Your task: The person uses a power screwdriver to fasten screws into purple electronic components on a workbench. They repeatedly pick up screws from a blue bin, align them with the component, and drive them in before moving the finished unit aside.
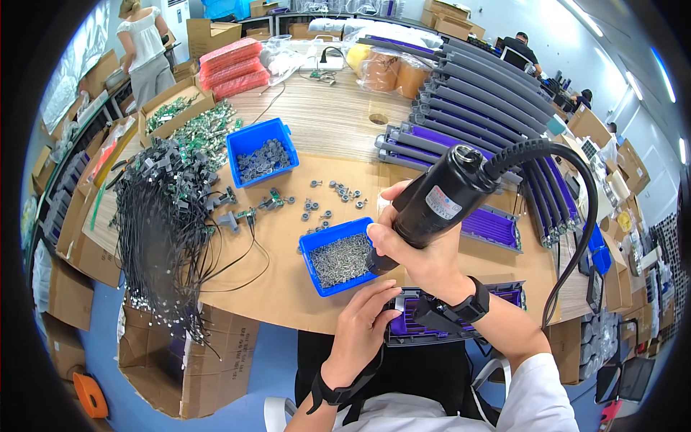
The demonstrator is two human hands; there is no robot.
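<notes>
My right hand (425, 255) is wrapped round a black electric screwdriver (450, 194), tilted so that its lower end is at the right side of a small blue bin (337, 291). Loose metal screws (338, 261) fill that bin; the driver's tip is hidden there. Closer to my body, my left hand (360, 322) grips the left end of a long purple and grey plastic housing (412, 311), thumb and fingers at its edge. My right wrist and forearm cover part of this housing. Dark bands circle both wrists.
Beyond the screws stands another blue bin (263, 182) of grey round parts, several more (345, 193) scattered nearby. Black cables with connectors (162, 223) heap at left. Grey and purple housings (482, 93) stack at right. The driver's thick cord (594, 194) arches down the right side.
</notes>
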